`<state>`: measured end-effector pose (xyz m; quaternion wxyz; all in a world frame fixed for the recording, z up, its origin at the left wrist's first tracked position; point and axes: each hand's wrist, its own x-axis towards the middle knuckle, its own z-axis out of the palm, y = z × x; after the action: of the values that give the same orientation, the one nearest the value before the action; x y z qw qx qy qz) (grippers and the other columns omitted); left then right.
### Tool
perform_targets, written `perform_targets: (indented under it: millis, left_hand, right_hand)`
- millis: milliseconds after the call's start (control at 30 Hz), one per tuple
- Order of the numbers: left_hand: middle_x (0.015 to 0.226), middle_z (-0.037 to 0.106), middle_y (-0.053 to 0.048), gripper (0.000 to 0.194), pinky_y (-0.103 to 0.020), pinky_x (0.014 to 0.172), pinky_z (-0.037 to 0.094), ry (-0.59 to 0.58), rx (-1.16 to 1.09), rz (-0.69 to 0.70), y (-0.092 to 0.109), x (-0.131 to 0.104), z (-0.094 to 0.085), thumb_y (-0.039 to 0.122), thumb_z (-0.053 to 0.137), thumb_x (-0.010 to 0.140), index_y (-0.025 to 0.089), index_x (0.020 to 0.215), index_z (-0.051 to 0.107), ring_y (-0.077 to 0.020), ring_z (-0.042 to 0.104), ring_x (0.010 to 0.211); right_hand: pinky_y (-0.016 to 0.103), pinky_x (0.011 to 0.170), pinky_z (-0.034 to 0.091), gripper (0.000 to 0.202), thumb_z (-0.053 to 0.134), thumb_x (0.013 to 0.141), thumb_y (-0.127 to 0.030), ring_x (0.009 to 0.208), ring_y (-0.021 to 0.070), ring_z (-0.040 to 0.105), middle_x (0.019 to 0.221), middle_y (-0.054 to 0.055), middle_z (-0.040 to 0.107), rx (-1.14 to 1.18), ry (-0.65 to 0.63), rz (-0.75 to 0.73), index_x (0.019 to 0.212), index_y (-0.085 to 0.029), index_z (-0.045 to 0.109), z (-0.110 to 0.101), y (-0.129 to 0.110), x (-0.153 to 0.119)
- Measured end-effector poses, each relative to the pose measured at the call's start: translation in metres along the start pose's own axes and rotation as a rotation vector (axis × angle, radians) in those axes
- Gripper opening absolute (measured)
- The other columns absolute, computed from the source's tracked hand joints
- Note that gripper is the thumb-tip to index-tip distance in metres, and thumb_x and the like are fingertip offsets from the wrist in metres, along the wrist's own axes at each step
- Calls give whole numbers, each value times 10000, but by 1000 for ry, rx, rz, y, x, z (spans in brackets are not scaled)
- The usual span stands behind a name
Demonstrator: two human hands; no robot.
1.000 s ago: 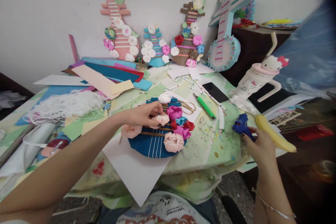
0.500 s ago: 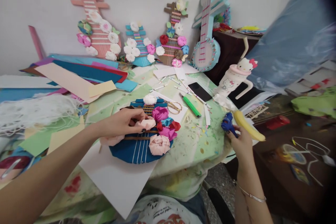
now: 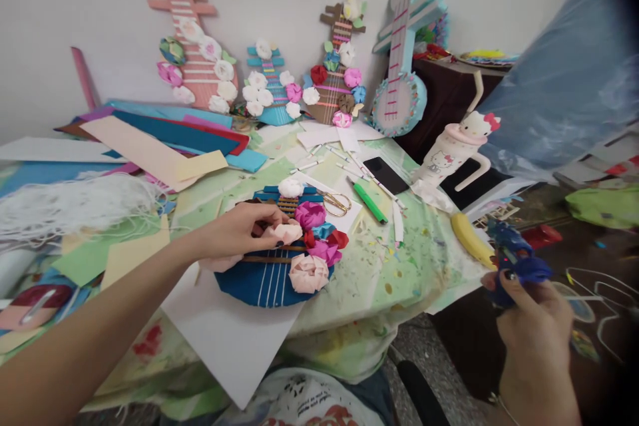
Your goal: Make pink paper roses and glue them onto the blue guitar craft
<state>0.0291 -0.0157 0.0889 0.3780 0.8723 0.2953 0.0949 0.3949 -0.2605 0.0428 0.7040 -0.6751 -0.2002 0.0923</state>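
My left hand pinches a pale pink paper flower over a blue cardboard lute lying on the table. White strings run down the lute's lower body. A magenta flower, a red one and a larger pale pink one sit along its right side. Another pink flower is partly hidden behind my left wrist. Off the table's right edge, my right hand is wrapped round a blue glue gun, slightly blurred, close to a banana.
White paper lies under the lute. Gold scissors, a green marker pen and a phone lie beyond it. A lidded cup stands at the right. White string and coloured paper cover the left. Decorated lutes lean against the wall.
My right hand has lifted the glue gun from beside the banana and moved right and nearer to me. My left hand stays at the lute with the flower; the view has shifted slightly.
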Motion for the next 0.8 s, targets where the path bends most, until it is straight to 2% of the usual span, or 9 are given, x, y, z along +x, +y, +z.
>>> perform_targets:
  millis: [67, 167, 267, 367, 467, 667, 800]
  left_hand:
    - [1026, 630, -79, 240, -285, 730, 497, -26, -20, 0, 0, 0, -1, 410, 574, 748, 180, 792, 523, -234, 575, 1005]
    - [1083, 614, -85, 213, -275, 746, 493, -46, -49, 15, -1, -2, -1, 388, 550, 769, 181, 797, 508, -239, 543, 1085]
    - [1089, 612, -92, 205, -273, 739, 489, -48, -34, 40, 0, -4, -1, 367, 570, 753, 176, 804, 520, -232, 556, 1059]
    - [1050, 627, -94, 209, -281, 734, 483, -32, 37, 47, 1, -6, 1, 344, 600, 724, 167, 816, 541, -220, 582, 977]
    - [1059, 627, -87, 187, -290, 767, 471, -12, 120, 87, 2, -8, 2, 313, 603, 720, 166, 827, 557, -214, 579, 964]
    - [1157, 588, -69, 50, -284, 889, 417, -69, 238, 299, 4, -11, 5, 225, 550, 779, 178, 779, 568, -196, 533, 1082]
    - [1117, 580, -63, 77, -289, 855, 424, -13, 317, 247, 6, -15, 11, 214, 523, 800, 191, 863, 562, -185, 548, 1015]
  right_hand:
    - [267, 487, 357, 294, 773, 543, -305, 550, 106, 466, 741, 8, 537, 135, -46, -46, 739, -168, 601, 13, -15, -14]
    - [235, 454, 305, 205, 733, 636, -270, 514, 73, 417, 729, 2, 531, 224, -249, -45, 727, -161, 584, 35, -32, -36]
    - [242, 451, 283, 144, 668, 735, -273, 494, 80, 406, 644, 6, 537, 208, -486, -30, 808, -158, 623, 54, -40, -59]
    - [252, 454, 273, 170, 633, 775, -286, 482, 94, 404, 560, -3, 513, 229, -632, -25, 881, -154, 647, 70, -41, -75]
    - [250, 445, 273, 177, 627, 780, -285, 469, 96, 399, 533, -12, 497, 290, -685, 0, 902, -159, 650, 81, -41, -85]
    - [242, 435, 251, 158, 637, 765, -304, 454, 76, 394, 641, 12, 561, 373, -698, 91, 847, -169, 641, 94, -41, -96]
    - [250, 432, 253, 213, 577, 799, -351, 412, 49, 349, 758, 44, 613, 433, -733, 263, 868, -157, 635, 103, -35, -101]
